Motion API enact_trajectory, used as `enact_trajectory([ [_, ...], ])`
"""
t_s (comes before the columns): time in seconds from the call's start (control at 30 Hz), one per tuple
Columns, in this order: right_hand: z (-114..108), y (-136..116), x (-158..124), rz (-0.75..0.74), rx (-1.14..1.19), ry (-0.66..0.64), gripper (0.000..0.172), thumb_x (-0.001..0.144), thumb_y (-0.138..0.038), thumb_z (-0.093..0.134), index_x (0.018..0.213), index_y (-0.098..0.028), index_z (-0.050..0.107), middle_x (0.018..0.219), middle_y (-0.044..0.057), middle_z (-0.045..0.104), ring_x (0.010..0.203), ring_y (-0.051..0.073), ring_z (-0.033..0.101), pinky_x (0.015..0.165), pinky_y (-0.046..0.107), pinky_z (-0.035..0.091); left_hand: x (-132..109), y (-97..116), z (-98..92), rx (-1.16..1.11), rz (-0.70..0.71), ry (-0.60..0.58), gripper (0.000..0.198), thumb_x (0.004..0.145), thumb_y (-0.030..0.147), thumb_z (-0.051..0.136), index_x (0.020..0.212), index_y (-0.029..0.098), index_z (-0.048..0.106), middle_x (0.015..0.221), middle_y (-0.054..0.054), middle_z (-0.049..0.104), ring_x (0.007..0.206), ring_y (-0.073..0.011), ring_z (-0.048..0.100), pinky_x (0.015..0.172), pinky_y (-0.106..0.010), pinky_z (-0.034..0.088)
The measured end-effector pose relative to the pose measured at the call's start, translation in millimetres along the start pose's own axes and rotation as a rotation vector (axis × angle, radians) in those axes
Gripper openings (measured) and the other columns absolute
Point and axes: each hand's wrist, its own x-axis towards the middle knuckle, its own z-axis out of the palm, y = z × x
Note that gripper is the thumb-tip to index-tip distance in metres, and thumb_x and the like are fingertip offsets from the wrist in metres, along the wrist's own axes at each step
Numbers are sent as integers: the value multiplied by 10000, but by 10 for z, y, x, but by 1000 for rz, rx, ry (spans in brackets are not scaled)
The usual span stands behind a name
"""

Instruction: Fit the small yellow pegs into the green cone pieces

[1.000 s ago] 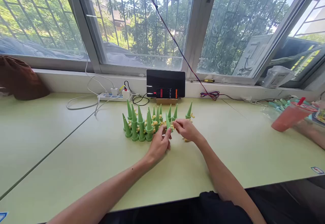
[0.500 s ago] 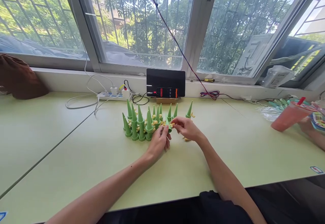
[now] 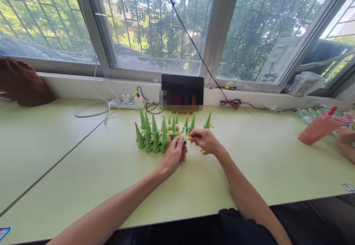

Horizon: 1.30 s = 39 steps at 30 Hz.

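Note:
My left hand (image 3: 174, 152) is closed around a small green cone (image 3: 185, 133), its tip pointing up between thumb and fingers. My right hand (image 3: 206, 140) pinches a small yellow piece (image 3: 189, 138) against the cone's right side. The exact shape of that piece is too small to make out. Left of and behind my hands stands a cluster of several green cones (image 3: 148, 137), some raised on ribbed green bases, with yellow bits among them. A lone green cone (image 3: 208, 120) with a yellow bit stands behind my right hand. More yellow pieces (image 3: 204, 151) lie under my right wrist.
A dark tablet (image 3: 183, 86) leans at the windowsill behind the cones. A white power strip (image 3: 126, 104) with cables is to its left. At the right are a tilted red cup (image 3: 318, 128) and another person's hand (image 3: 345, 139). A brown bag (image 3: 26, 84) sits far left.
The view has shifted slightly. My hands keep nearly the same hold, with the cone now more upright. At the right edge, the other person's hand has moved up.

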Motion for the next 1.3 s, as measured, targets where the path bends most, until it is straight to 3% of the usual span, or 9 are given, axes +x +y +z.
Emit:
enact_trajectory([
  [0.4, 6, -6, 6, -33, -79, 28, 168, 871, -268, 562, 774, -161, 649, 623, 2, 603, 517, 100, 480, 511, 222, 388, -27, 5, -3, 65, 68, -42, 388, 889, 582, 491, 866, 196, 462, 723, 27, 546, 405, -73, 501, 347, -202, 392],
  [0.67, -4, -51, -6, -14, -85, 33, 175, 864, -255, 557, 742, -155, 634, 607, 11, 617, 516, 110, 515, 518, 226, 406, -52, 2, 9, 107, 81, -65, 371, 897, 568, 485, 987, 212, 435, 843, 12, 549, 435, -80, 544, 342, -209, 411],
  [0.9, -4, -87, -3, 33, -66, 23, 205, 864, -250, 546, 698, -151, 616, 585, 9, 620, 495, 98, 504, 500, 213, 391, -45, -37, -8, 157, 81, -35, 404, 891, 570, 505, 1093, 227, 440, 980, -29, 568, 462, -82, 578, 348, -217, 439],
  [1.3, -4, -135, -6, 44, -82, 13, 229, 863, -237, 531, 664, -154, 608, 561, -2, 611, 481, 84, 477, 492, 198, 368, -49, -41, -15, 209, 98, -14, 374, 902, 555, 496, 1095, 239, 442, 1091, -50, 551, 476, -69, 581, 358, -213, 451],
])
